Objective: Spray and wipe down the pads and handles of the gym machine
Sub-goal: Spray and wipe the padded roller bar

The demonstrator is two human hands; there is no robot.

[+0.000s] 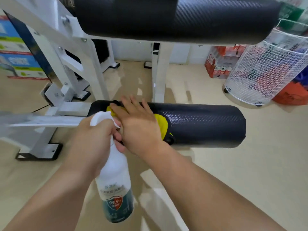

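Spray bottle (115, 180) in left hand (93, 130); right hand (138, 124), cloth (160, 124) at pad (200, 124) left end

Seen as two arms only, with left forearm (50, 189) and right forearm (200, 179) uncovered from the wrists to the lower edge of the view. Likewise bare at left hand (93, 132) and right hand (138, 129), right out to the tips. Slim at the wrists, broadening toward the elbows, and too blurred at the nails to tell their length.
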